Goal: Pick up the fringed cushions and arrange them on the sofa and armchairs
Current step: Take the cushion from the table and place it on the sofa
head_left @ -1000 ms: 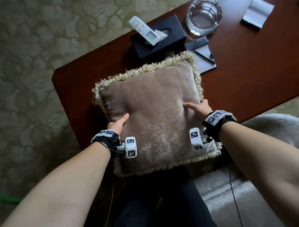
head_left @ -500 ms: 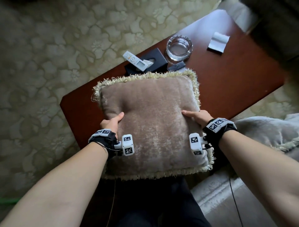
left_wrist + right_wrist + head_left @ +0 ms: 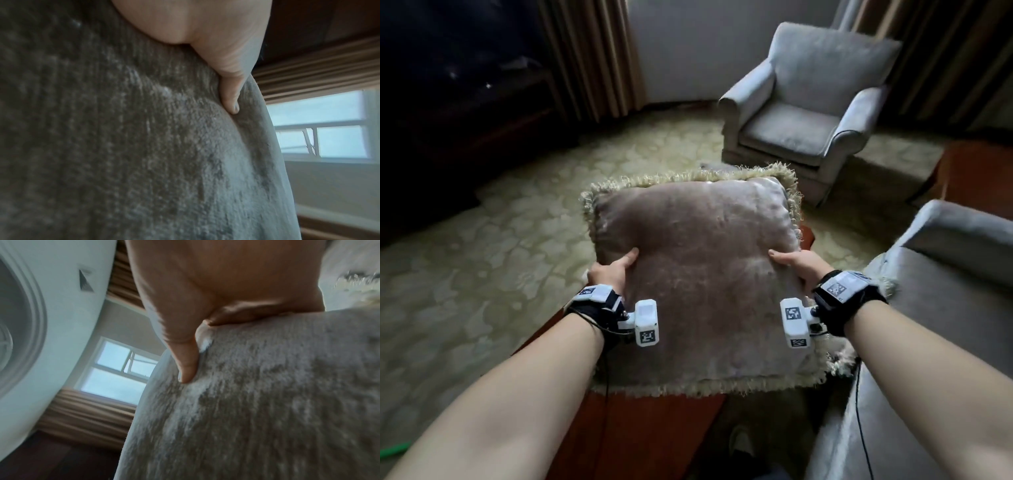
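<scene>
A square cushion (image 3: 698,274) of brownish plush velvet, its short pile brushed into pale and dark streaks, is held up in the air in front of the person. A shaggy cream fringe (image 3: 688,176) runs round its edges. The left hand (image 3: 609,274) clasps the cushion's left edge and the right hand (image 3: 796,263) its right edge; each grip is closed on the cushion, thumb pressed flat into the soft top face so that the fabric dimples, the other fingers hidden beneath. The wrist views show each thumb (image 3: 231,97) sunk into the nap (image 3: 187,365).

Beyond the cushion's far right corner stands a grey upholstered armchair (image 3: 801,113) with rolled arms and a plump seat pad. On the near right lies the rounded grey arm of a sofa (image 3: 945,274). A reddish polished wooden surface (image 3: 640,435) shows below the cushion, on a carpet (image 3: 482,260) with a pale floral pattern.
</scene>
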